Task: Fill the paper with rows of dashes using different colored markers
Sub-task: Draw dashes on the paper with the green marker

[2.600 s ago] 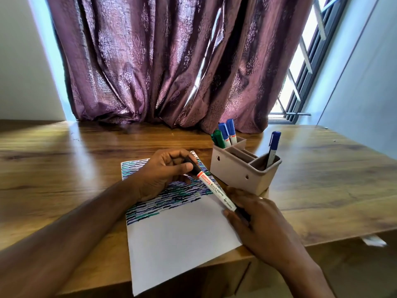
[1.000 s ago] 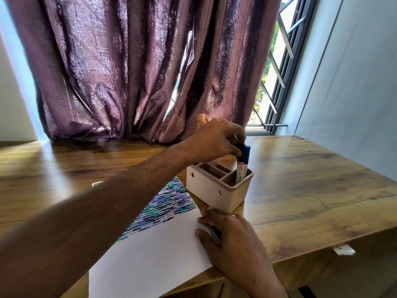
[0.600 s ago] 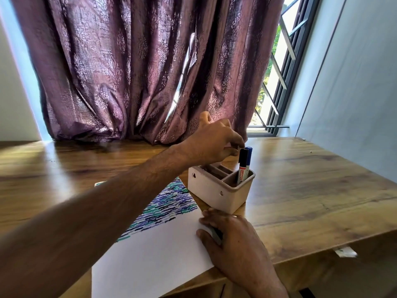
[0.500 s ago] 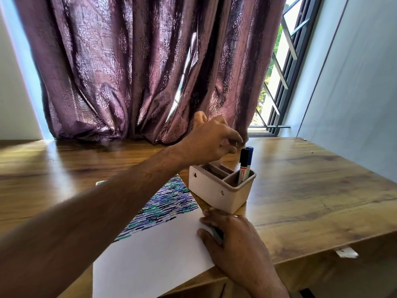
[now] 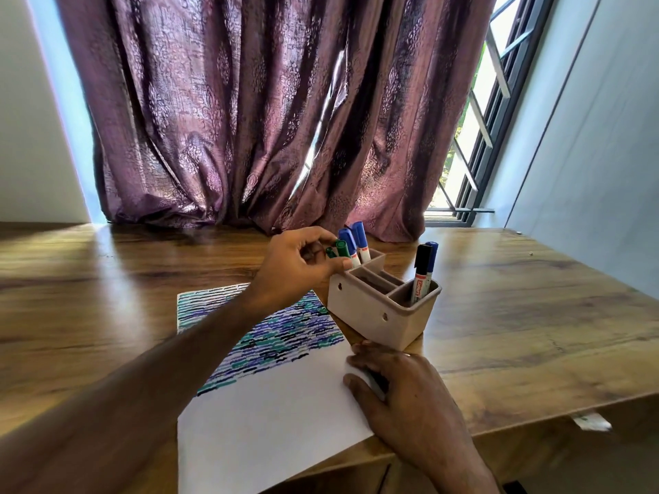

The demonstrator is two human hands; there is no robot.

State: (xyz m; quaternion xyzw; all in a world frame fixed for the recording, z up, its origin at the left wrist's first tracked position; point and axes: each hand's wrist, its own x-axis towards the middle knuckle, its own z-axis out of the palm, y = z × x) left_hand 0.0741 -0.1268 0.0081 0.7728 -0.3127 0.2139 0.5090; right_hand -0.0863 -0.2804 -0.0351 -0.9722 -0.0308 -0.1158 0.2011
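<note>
A white paper (image 5: 271, 426) lies on the wooden table, its upper half covered in rows of blue, green and black dashes (image 5: 285, 336). A beige marker holder (image 5: 371, 315) stands at the paper's right edge. My left hand (image 5: 299, 269) reaches over the paper, its fingers and thumb curled round a green marker (image 5: 340, 248) in the holder's back compartment. Two blue markers (image 5: 356, 240) stand beside that one. A black marker (image 5: 422, 260) and a blue one (image 5: 432, 256) stand in the right compartment. My right hand (image 5: 403, 393) rests on the paper's right edge, a dark shape under its fingers.
The wooden table (image 5: 535, 315) stretches wide on both sides. A purple curtain (image 5: 249, 119) hangs behind it, touching the tabletop. A barred window (image 5: 474, 144) is at the back right. A small paper scrap (image 5: 592, 422) sticks out at the table's front right edge.
My left hand put the black marker into the holder's right compartment, let go of it and moved left to the green markers. My right hand stayed on the paper.
</note>
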